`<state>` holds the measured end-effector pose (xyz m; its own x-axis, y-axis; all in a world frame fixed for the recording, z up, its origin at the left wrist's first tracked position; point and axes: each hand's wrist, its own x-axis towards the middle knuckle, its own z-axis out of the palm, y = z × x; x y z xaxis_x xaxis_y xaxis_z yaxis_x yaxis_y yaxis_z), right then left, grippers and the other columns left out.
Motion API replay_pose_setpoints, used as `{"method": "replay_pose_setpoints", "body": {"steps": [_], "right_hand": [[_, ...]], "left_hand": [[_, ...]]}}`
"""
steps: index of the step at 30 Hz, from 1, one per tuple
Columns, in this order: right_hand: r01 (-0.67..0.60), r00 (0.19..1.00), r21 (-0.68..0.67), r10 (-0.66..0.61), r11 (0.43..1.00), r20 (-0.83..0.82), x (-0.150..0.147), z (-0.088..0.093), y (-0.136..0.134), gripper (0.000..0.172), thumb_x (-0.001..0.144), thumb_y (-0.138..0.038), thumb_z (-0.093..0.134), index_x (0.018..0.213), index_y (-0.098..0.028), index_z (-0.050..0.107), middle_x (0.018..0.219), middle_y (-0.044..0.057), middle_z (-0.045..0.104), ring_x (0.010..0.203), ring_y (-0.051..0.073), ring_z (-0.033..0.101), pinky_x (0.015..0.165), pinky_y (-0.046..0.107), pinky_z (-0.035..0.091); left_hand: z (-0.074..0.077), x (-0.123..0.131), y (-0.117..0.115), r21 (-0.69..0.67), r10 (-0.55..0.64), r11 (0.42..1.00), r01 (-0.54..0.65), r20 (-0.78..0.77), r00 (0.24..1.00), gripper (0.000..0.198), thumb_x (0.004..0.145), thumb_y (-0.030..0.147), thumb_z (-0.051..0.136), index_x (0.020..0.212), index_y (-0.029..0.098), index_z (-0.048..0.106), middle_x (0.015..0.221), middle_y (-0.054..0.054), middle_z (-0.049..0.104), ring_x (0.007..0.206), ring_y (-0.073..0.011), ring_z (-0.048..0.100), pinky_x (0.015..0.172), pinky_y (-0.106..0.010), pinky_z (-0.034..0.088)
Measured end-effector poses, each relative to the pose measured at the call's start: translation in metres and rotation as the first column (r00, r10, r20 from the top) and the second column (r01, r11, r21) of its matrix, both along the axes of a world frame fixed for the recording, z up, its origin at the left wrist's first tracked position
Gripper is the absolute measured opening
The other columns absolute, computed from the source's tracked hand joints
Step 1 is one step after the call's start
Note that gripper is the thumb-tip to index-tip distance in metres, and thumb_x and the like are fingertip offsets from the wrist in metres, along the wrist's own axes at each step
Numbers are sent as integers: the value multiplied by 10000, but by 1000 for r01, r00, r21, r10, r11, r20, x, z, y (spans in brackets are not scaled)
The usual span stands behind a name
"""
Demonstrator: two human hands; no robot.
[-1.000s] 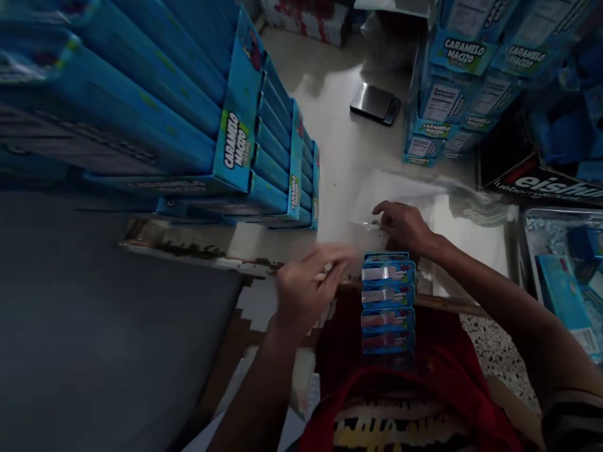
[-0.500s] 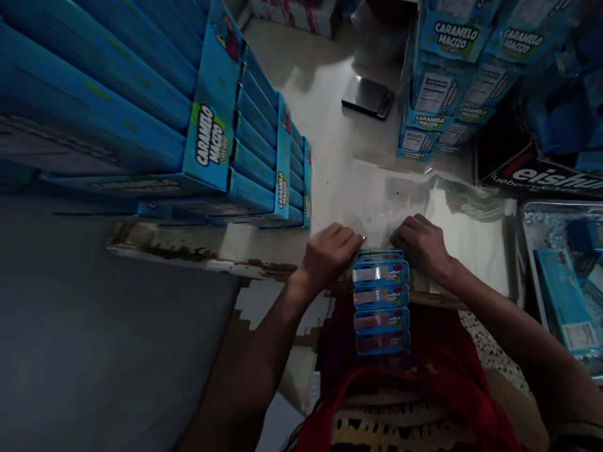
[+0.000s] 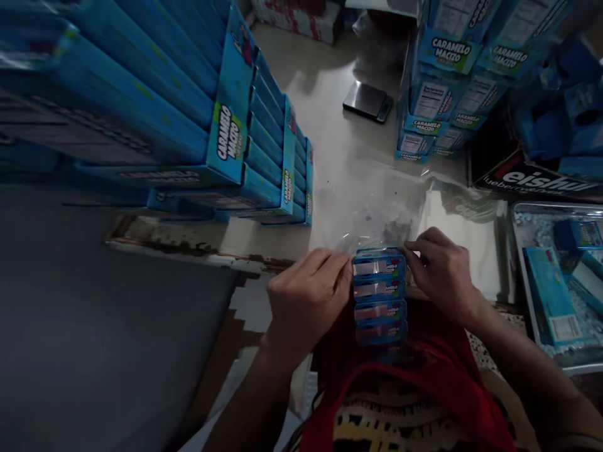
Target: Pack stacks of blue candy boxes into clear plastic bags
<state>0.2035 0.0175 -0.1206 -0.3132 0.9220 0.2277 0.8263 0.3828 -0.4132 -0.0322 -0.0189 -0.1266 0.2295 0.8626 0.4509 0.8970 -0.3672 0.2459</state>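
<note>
A row of small blue candy boxes (image 3: 380, 290) marked "Caramelo Macizo" stands against my body at the table's front edge. Clear plastic film (image 3: 372, 242) spreads from its far end, with shiny creases. My left hand (image 3: 311, 298) is closed at the row's left side, fingers curled on the film's edge, though the fingertips are partly hidden. On the opposite side my right hand (image 3: 440, 270) pinches the film between thumb and finger near the far right corner of the row.
Tall stacks of blue display boxes (image 3: 230, 135) stand at left, with more boxes (image 3: 428, 113) at back right. A small digital scale (image 3: 367, 102) lies on the table (image 3: 330, 188). Flat clear bags (image 3: 464, 245) lie right, beside a tray (image 3: 521, 276) holding blue boxes and a black carton (image 3: 532, 176).
Both hands have come nearer to me and settled along the sides of the row, the left lower and the right slightly farther right. The film now shows raised creases at the far end.
</note>
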Motion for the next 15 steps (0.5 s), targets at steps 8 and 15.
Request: {"method": "replay_pose_setpoints", "body": {"steps": [8, 15], "right_hand": [[197, 944, 352, -80, 915, -321, -15, -18, -31, 103, 974, -119, 666, 926, -179, 735, 709, -15, 734, 564, 87, 649, 544, 220, 500], [160, 983, 513, -88, 844, -161, -8, -29, -45, 111, 981, -93, 663, 987, -204, 670, 598, -67, 644, 473, 77, 564, 526, 238, 426]], "left_hand": [[-26, 14, -15, 340, -11, 939, -46, 162, 987, 285, 897, 98, 769, 1172, 169, 781, 952, -56, 815, 803, -160, 765, 819, -237, 580], [-44, 17, -18, 431, -107, 902, 4, 214, 971, 461, 872, 39, 789, 1313, 157, 731, 1033, -92, 811, 867, -177, 785, 904, -261, 613]]}}
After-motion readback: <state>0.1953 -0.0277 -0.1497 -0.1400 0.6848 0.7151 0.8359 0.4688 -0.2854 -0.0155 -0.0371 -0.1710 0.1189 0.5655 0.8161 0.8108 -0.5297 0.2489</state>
